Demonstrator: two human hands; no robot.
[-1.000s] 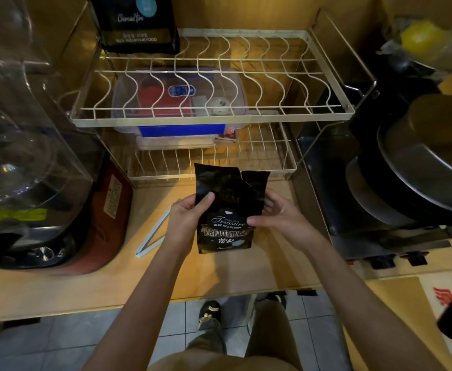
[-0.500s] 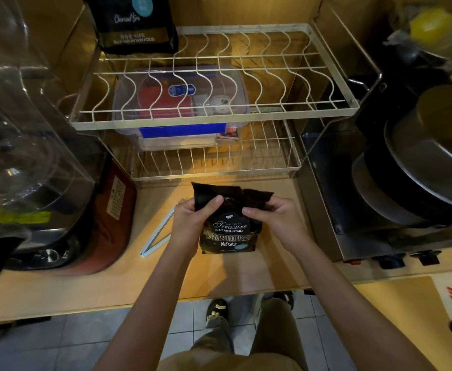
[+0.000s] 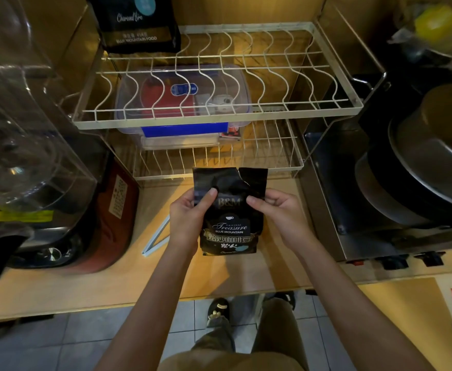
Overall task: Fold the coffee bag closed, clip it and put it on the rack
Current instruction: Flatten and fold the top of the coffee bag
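A small black coffee bag (image 3: 230,228) stands upright on the wooden counter, its torn top edge sticking up flat. My left hand (image 3: 186,219) grips its left side with the thumb pressed on the front near the top. My right hand (image 3: 278,212) pinches the right upper edge. A white sealing clip (image 3: 155,238) lies open in a V on the counter just left of my left hand. The white two-tier wire rack (image 3: 219,121) stands right behind the bag.
A larger black coffee bag (image 3: 136,22) sits on the rack's upper tier at back left. A clear plastic box (image 3: 182,103) fills the lower tier. A red appliance (image 3: 112,218) with a clear jug stands left; a metal stove with stacked pans (image 3: 420,170) stands right.
The bag's top was folded down half a second ago; it now stands straight up again. Both hands have kept their grip on the bag's sides.
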